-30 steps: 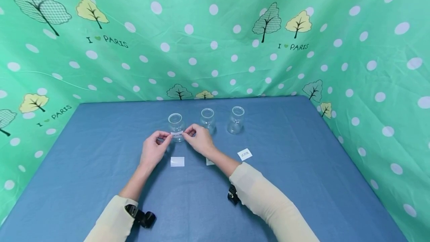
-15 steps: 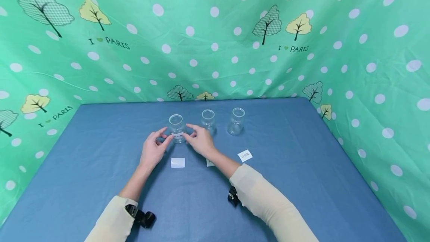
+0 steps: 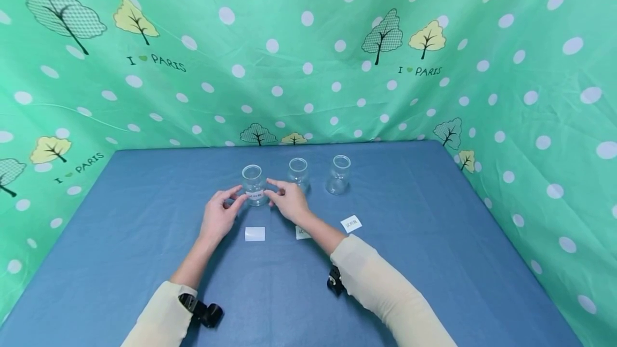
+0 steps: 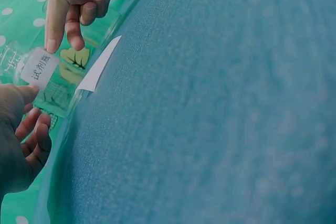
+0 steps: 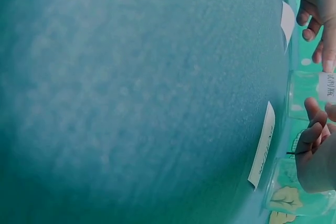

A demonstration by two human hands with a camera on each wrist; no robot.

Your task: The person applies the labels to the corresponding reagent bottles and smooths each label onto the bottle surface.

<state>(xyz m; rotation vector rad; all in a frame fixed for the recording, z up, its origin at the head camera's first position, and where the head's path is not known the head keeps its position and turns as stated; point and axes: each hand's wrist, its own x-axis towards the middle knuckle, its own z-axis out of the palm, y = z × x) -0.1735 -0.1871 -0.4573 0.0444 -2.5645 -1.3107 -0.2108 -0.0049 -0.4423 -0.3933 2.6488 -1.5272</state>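
A clear glass jar (image 3: 253, 181), leftmost of three, stands upright toward the far edge of the blue table (image 3: 434, 272). It has a round open mouth, a thick rim and a see-through body; a white label (image 4: 39, 67) with three dark characters lies across its front. The left hand (image 3: 220, 213) and right hand (image 3: 291, 205) touch opposite ends of the label, thumbs extended, other fingers loosely bent and parted, neither gripping the jar. Beside it stand a middle jar (image 3: 298, 170) and a right jar (image 3: 339, 176). Nearer lie a plain white slip (image 3: 255, 234) and two lettered slips (image 3: 351, 224).
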